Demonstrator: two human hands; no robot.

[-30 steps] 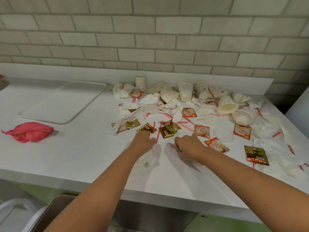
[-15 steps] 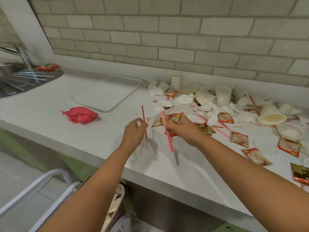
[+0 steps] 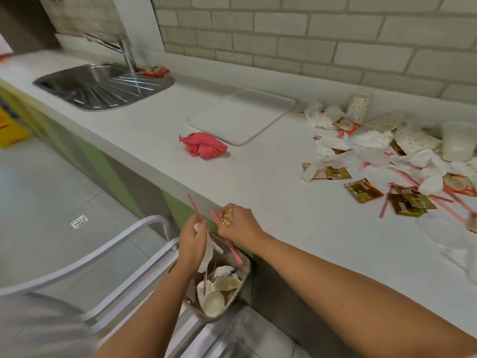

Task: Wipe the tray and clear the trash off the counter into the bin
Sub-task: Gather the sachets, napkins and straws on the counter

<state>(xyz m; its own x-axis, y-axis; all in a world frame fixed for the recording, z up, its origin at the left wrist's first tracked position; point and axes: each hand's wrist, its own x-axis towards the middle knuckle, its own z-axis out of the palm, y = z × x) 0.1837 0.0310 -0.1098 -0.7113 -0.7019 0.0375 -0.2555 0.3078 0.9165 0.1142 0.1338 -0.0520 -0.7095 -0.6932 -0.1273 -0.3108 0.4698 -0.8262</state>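
My left hand grips a red straw and crumpled white tissue just past the counter's front edge. Beside it, my right hand holds red straws and an orange sachet. Both hands hover above the bin on the floor, which holds paper cups, tissue and straws. The white tray lies flat on the counter with a crumpled pink cloth at its near corner. A heap of trash covers the counter's right side: paper cups, napkins, sachets and straws.
A steel sink with a tap sits at the counter's far left. A white chair frame stands on the tiled floor left of the bin. A yellow object is at the far left edge.
Both hands lifted straws, tissue and a sachet off the counter and carried them left and down to above the bin. My view swung left, bringing the sink into sight.
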